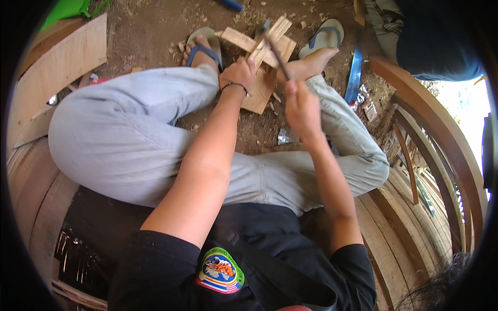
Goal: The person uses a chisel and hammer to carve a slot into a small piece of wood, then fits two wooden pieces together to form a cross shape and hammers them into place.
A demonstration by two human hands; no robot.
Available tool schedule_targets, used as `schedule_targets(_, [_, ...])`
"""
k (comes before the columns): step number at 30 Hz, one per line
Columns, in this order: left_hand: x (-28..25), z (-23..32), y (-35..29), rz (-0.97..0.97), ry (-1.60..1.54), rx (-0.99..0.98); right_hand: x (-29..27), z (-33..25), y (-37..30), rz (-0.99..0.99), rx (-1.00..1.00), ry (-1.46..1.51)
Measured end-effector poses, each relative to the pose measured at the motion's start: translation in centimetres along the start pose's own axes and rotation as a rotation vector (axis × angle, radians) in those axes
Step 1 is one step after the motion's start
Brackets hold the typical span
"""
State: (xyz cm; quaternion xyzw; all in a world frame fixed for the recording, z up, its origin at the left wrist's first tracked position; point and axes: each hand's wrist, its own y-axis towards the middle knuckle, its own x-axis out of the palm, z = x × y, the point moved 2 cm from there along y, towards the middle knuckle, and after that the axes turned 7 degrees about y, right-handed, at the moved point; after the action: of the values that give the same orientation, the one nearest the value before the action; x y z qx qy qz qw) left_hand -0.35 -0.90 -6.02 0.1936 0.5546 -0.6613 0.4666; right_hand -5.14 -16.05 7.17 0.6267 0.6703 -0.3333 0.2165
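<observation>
My right hand [303,110] is wrapped round the dark handle of a hammer [279,54], slightly blurred by motion. The hammer's head is over the wood between my feet. My left hand [238,75], with a dark band at the wrist, is closed on a narrow wooden strip [257,50]; its fingertips are partly hidden. Crossing it is another light wooden piece [237,38], and both are over a flat wooden board [258,98] on the ground. I cannot tell whether the hammer touches the wood.
My sandalled left foot [203,49] and bare right foot [306,65] flank the wood. A loose sandal [328,35] and blue saw blade [354,75] lie at right. Another person's leg [386,28] is at upper right. Foil wrappers [288,136] and shavings litter the dirt. Curved timber [436,103] stands right.
</observation>
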Motion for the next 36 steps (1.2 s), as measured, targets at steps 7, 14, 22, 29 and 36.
schedule_targets(7, [-0.7,0.8,0.1,-0.048,-0.036,0.016,0.5,2.9,-0.1,-0.048,0.043,-0.096])
schedule_targets(14, [-0.3,-0.6,0.2,0.002,-0.038,-0.015,-3.8,-5.3,3.2,0.169,-0.169,0.171])
schedule_targets(22, [-0.2,0.0,0.7,-0.039,-0.051,-0.012,-0.6,1.6,2.3,-0.047,-0.064,-0.244])
schedule_targets(29, [-1.0,0.4,0.0,-0.056,-0.082,0.013,-0.9,0.9,1.7,0.137,-0.240,0.036])
schedule_targets(36, [-0.4,-0.9,-0.2,-0.047,-0.067,-0.022,-4.1,-6.2,3.9,0.181,-0.288,-0.057])
